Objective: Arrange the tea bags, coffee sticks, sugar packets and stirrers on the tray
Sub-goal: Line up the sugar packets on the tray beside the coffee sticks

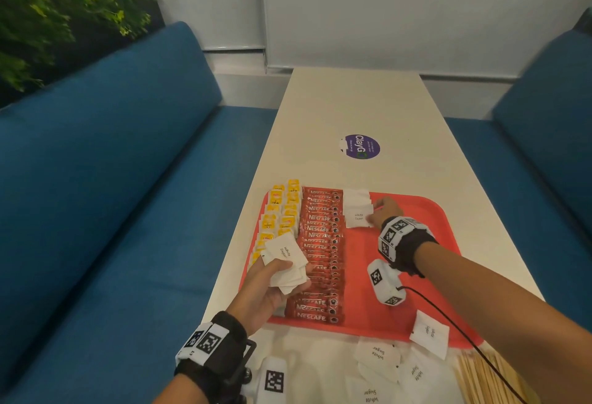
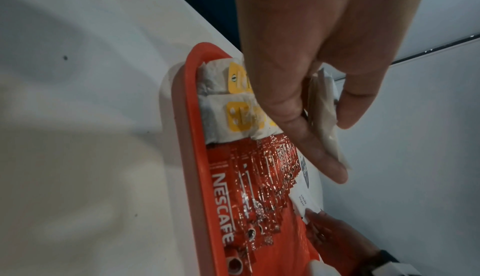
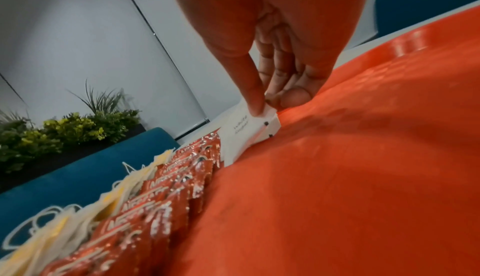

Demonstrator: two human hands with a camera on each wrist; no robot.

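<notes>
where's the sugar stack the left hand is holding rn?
In the head view, the fanned sugar packets are pinched in the left hand, raised over the near-left part of the red tray, above the tea bags and Nescafe sticks.

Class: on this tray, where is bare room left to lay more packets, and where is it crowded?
Free: the tray floor right of the coffee sticks, below the sugar row that the right hand touches, though a loose packet overlaps its near edge. Crowded: the left side, with tea bags and sticks, where the left hand holds sugar packets.

White table (image 1: pixel 352 108) carries red tray (image 1: pixel 413 211), purple sticker (image 1: pixel 362 146), loose sugar packets (image 1: pixel 378 354), stirrers (image 1: pixel 477 374).
</notes>
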